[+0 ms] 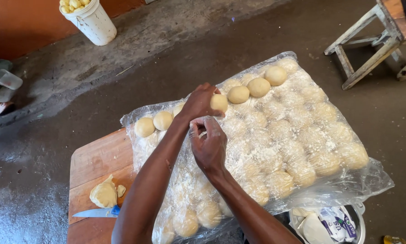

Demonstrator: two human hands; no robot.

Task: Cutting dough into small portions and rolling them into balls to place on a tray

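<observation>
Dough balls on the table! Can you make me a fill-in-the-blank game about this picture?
1. The dough balls on top sit in a row on a sheet of clear ____.
2. The knife by the dough lump has a ____ handle.
3. The white bucket stands on the ____.
4. The left hand touches a dough ____, and the right hand is beside it.

Missing words: plastic; blue; floor; ball
</observation>
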